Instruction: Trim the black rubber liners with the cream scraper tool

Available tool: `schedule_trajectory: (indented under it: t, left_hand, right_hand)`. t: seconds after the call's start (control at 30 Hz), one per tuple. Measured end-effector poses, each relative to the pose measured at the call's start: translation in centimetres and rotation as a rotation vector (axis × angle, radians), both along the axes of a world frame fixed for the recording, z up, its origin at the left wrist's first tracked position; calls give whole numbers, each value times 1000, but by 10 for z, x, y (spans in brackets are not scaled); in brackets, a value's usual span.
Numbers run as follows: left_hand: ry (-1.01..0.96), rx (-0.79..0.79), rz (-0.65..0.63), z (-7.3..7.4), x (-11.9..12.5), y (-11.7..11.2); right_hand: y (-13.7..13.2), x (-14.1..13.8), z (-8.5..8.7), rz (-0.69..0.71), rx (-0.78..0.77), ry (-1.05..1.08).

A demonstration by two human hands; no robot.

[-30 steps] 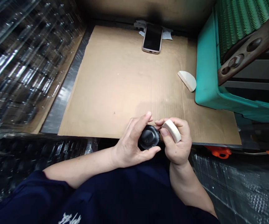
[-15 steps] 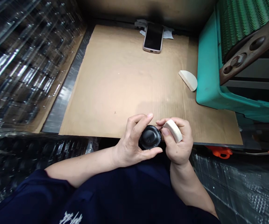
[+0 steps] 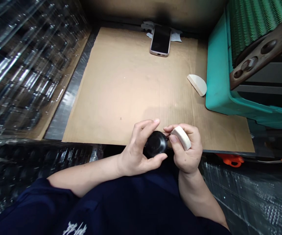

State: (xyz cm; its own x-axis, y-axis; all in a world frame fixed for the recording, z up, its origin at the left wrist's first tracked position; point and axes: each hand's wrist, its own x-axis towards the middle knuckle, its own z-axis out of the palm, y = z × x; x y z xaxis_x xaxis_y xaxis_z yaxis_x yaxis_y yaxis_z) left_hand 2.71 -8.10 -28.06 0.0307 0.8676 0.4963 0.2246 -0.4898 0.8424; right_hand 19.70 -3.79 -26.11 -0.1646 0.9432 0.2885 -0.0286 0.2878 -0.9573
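My left hand (image 3: 139,147) curves its thumb and fingers round a round black part (image 3: 157,144), shiny and cap-like, with a smooth face toward me. Between the thumb and fingers of my right hand (image 3: 188,151) is a curved off-white block (image 3: 181,137), perhaps felt or foam. The block is close to the black part's right edge; whether they touch I cannot tell. Both hands are at the front edge of a cardboard sheet (image 3: 121,91). A second off-white piece, a half-disc (image 3: 197,85), lies on the cardboard further right.
A phone (image 3: 160,40) lies on a white cloth (image 3: 176,36) at the back. At right stands a turquoise crate (image 3: 216,71) beside a metal bar (image 3: 260,52). Plastic-covered stacks (image 3: 25,68) line the left. An orange handle (image 3: 231,160) shows below the right front edge.
The black part has turned over in my left hand, from a face with a raised rim and marks to a smooth one. My right hand and its block have barely moved.
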Motion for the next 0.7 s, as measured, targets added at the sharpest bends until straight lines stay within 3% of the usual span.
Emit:
schedule_trajectory:
  t: [0.17,0.27,0.4,0.7]
  left_hand:
    - [-818,-506,-167,22,-16,10]
    - [-1118,-679,-212,34,-26,16]
    - [-1210,-690,-249,36,-30,18]
    - [-1139,-661,-259,29,-28,16]
  right_hand:
    - [0,-1,-1,3,-26,12]
    - [1,-1,-1,6,2,1]
    - [1,-2,-1,-2,12,-5]
    - [0,-2,-4,-38,-5,-29]
